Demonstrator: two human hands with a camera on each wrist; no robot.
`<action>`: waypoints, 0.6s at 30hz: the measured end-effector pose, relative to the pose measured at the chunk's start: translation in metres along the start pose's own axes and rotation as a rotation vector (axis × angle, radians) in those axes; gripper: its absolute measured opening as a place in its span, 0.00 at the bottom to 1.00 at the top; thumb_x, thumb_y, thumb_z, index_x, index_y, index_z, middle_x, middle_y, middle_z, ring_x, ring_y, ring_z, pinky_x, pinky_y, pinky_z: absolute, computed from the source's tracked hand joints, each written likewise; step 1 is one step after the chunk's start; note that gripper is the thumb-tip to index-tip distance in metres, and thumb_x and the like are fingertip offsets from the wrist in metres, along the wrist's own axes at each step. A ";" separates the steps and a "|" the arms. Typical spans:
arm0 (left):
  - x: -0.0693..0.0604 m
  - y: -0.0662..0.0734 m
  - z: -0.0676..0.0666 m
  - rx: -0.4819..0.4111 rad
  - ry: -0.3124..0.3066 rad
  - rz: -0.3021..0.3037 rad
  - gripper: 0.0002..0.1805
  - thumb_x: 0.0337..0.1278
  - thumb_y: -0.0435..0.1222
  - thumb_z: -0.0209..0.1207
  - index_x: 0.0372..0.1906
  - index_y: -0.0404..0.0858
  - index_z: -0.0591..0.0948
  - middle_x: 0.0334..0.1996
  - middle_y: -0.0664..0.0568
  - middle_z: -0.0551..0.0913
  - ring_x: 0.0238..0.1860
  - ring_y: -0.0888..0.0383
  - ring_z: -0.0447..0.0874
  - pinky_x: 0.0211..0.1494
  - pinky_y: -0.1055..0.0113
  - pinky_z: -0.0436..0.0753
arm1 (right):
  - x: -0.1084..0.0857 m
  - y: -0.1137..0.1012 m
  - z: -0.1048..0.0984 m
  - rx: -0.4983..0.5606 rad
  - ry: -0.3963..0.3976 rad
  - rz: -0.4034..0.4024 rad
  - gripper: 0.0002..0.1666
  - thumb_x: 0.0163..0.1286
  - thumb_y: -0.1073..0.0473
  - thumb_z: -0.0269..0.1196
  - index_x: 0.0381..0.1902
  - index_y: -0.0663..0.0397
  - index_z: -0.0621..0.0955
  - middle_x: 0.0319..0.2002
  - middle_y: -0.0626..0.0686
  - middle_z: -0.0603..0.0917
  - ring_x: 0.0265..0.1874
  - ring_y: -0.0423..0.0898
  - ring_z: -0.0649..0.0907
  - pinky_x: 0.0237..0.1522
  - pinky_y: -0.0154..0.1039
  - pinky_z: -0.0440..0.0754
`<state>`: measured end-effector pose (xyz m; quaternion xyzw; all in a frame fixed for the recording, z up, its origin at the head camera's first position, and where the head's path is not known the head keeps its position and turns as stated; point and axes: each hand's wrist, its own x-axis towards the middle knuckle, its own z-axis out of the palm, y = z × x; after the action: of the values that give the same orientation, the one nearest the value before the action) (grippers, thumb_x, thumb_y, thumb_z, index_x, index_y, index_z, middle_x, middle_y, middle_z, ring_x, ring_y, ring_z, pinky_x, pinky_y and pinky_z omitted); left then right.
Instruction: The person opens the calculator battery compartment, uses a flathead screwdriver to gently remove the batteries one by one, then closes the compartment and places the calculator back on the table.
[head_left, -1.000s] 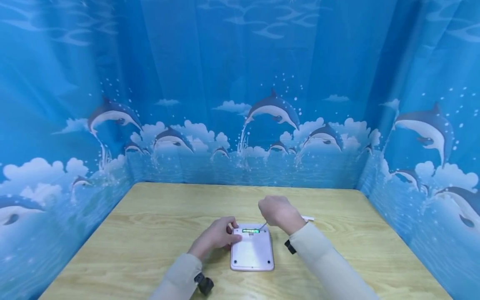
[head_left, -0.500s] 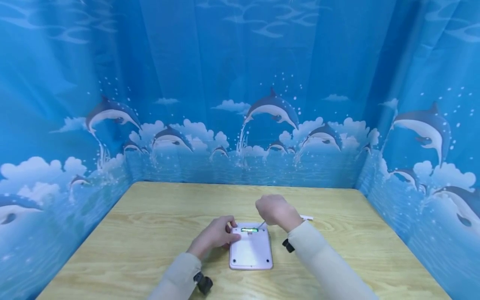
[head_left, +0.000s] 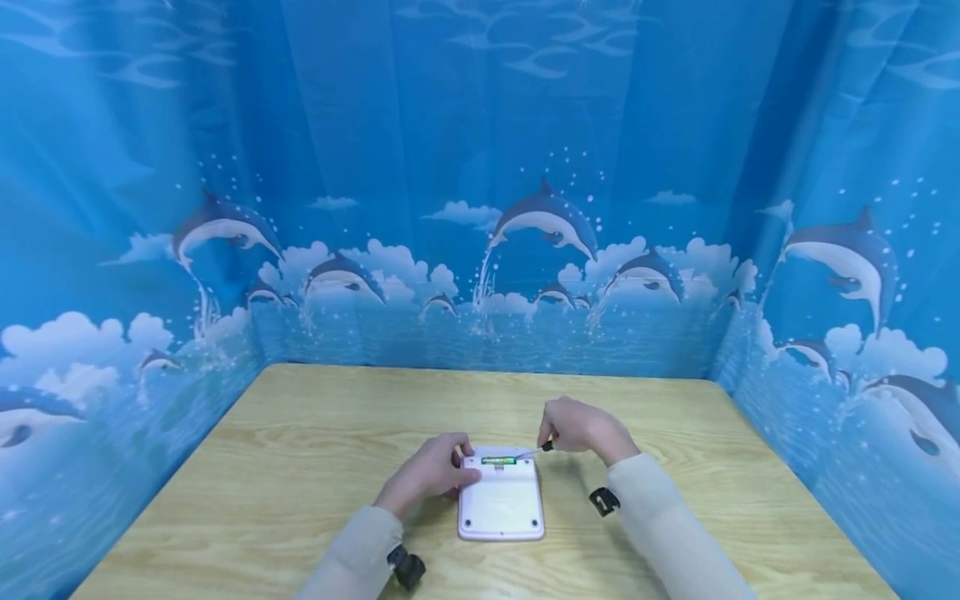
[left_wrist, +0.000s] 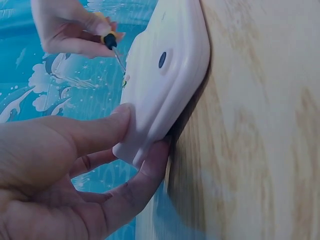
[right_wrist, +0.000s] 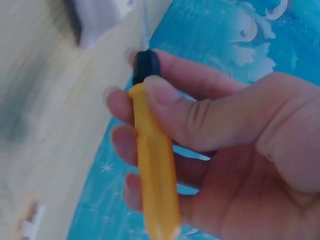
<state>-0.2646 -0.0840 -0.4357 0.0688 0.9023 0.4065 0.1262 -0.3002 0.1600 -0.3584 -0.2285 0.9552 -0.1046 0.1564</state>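
Observation:
A flat white device (head_left: pixel 500 504), shaped like a calculator, lies back side up on the table. A green battery (head_left: pixel 495 461) shows in the slot near its far edge. My left hand (head_left: pixel 431 471) grips the device's far left corner, its thumb on top and fingers at the edge and underneath. In my right hand (head_left: pixel 581 427) is a screwdriver (right_wrist: pixel 155 155) with a yellow handle and black collar, pinched between thumb and fingers. Its metal shaft slants down leftward, the tip at the battery's right end. Whether the tip touches the battery is too small to tell.
The wooden table (head_left: pixel 337 417) reaches back to a blue dolphin-print curtain (head_left: pixel 480 208), which also stands at both sides. A small white piece (right_wrist: pixel 32 222), blurred, lies on the table in the right wrist view.
My right hand has shifted right and slightly nearer, tilting the screwdriver flatter, its tip still at the battery's end. It now covers the small white piece in the head view. My left hand stays put.

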 end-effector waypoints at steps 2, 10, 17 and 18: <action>-0.001 0.000 0.000 -0.006 -0.003 -0.004 0.10 0.62 0.37 0.70 0.41 0.42 0.79 0.32 0.47 0.79 0.29 0.53 0.79 0.31 0.64 0.79 | 0.000 0.005 0.004 0.048 -0.004 0.006 0.26 0.61 0.82 0.60 0.40 0.49 0.92 0.42 0.50 0.92 0.33 0.44 0.83 0.33 0.36 0.79; -0.003 0.001 -0.002 -0.027 -0.012 -0.003 0.10 0.63 0.37 0.69 0.42 0.42 0.79 0.33 0.47 0.80 0.30 0.53 0.80 0.31 0.64 0.80 | -0.001 0.020 0.011 0.121 -0.002 -0.014 0.23 0.63 0.78 0.64 0.44 0.47 0.91 0.42 0.47 0.92 0.24 0.40 0.73 0.26 0.31 0.69; -0.003 0.002 -0.004 -0.016 -0.016 -0.005 0.10 0.64 0.37 0.69 0.42 0.42 0.78 0.33 0.47 0.79 0.30 0.53 0.80 0.31 0.64 0.80 | -0.006 0.005 0.001 0.057 -0.011 -0.027 0.22 0.65 0.78 0.63 0.44 0.47 0.91 0.45 0.49 0.92 0.34 0.46 0.83 0.37 0.39 0.83; -0.003 0.002 -0.004 -0.014 -0.016 -0.009 0.10 0.63 0.37 0.69 0.42 0.43 0.78 0.33 0.47 0.80 0.30 0.53 0.80 0.31 0.64 0.80 | -0.007 0.002 -0.001 0.042 -0.014 -0.023 0.22 0.66 0.78 0.62 0.44 0.48 0.91 0.46 0.49 0.92 0.39 0.48 0.86 0.43 0.42 0.87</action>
<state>-0.2626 -0.0859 -0.4313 0.0673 0.8987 0.4117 0.1354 -0.2953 0.1649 -0.3565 -0.2369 0.9489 -0.1249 0.1668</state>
